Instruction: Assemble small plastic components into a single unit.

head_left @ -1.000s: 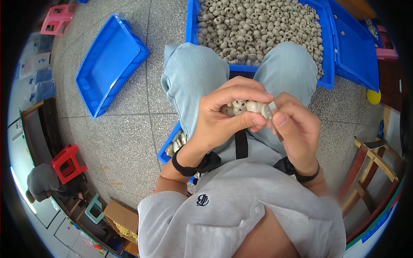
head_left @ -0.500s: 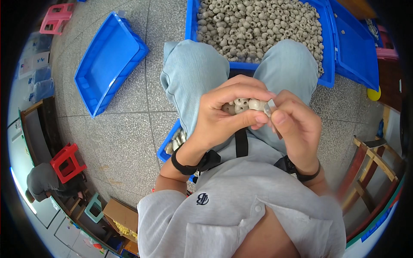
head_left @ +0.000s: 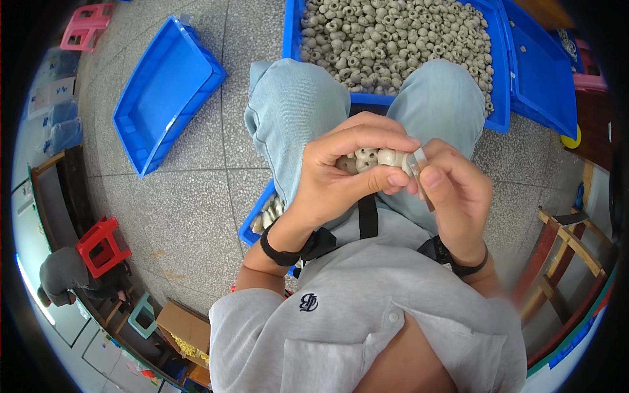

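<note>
My left hand (head_left: 327, 173) is closed around several small pale-beige, skull-like moulded pieces (head_left: 366, 159) with dark holes. One smooth round piece (head_left: 391, 157) sticks out between its thumb and fingers, towards the right. Between thumb and fingers my right hand (head_left: 464, 190) pinches a thin flat metal blade (head_left: 422, 175). The blade stands upright against or right beside the end of that piece; exact contact is hard to tell. Both hands meet above my lap, and the palm side of the left hand is hidden.
Beyond my knees stands a blue crate (head_left: 503, 111) full of similar beige pieces, with another blue tray (head_left: 540, 78) beside it. A blue bin (head_left: 167, 85) lies left. By my left thigh sits a small blue tray (head_left: 246, 229) of pale pieces. A person (head_left: 65, 275) is far left, near a red stool (head_left: 103, 247).
The blade has shifted slightly right and shows more of its length. My right thumb and fingers have moved a little with it; the left hand keeps its hold, almost still.
</note>
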Tool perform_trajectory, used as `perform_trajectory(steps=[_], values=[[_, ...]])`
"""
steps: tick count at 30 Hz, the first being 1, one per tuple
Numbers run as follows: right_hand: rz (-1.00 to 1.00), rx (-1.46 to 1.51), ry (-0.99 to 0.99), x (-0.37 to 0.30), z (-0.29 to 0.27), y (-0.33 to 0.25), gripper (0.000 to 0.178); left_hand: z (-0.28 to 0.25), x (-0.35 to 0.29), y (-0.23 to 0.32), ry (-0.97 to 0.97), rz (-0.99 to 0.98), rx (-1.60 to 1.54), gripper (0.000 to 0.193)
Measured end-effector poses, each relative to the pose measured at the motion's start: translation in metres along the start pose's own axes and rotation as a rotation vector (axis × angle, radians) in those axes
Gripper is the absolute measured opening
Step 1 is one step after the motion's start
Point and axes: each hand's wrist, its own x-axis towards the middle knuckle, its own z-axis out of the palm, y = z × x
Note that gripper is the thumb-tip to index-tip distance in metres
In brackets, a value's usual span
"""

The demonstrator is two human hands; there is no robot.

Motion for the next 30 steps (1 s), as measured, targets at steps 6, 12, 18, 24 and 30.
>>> perform_trajectory(steps=[6,12,18,24,30], values=[[-0.006,-0.031,0.0,0.0001,0.0001,-0.0004,0.014,-0.0003,0.0,0.0002,-0.002,-0.002,0.027,0.032],[0.008,-0.06,0.005,0.0002,0.0006,-0.0012,0.014,-0.0003,0.0002,-0.0023,-0.001,0.034,0.005,0.027],[0.003,-0.133,0.002,-0.0002,-0.0002,-0.0005,0.013,0.0003,-0.0011,-0.0018,0.009,-0.004,0.013,0.028],[-0.013,-0.118,0.039,-0.0008,0.0017,0.0005,0.013,0.0003,-0.0001,0.0005,0.015,0.048,0.081,0.027],[0.005,-0.128,0.038,-0.0004,0.0022,-0.0016,0.013,-0.0006,0.0,0.0006,0.011,0.062,0.084,0.027]])
